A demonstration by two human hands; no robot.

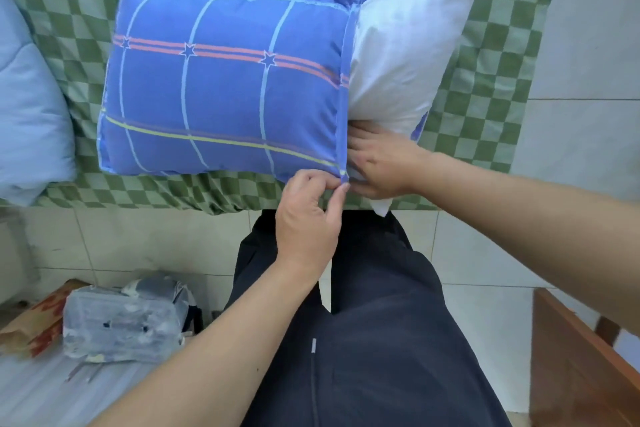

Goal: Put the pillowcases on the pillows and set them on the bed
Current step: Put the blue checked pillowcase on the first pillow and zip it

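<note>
Looking from the left edge of the frame, there's a pale blue quilt [27, 107] bunched on the bed [86, 28] with its green checked sheet. Centre frame, the blue pillowcase [225, 87] is already over most of the white pillow [408, 55], I'd say about two thirds. The left hand [308, 215] pinches the near corner of the case's open edge between thumb and fingers. Just right of it, the right hand [377, 163] lies on the bare pillow end with fingers curled, looks like it's stuffing the corner in, but I can't tell whether it grips anything. Still to do: cover that white end sticking out upper right, then set it down properly. No second pillow in view.
</note>
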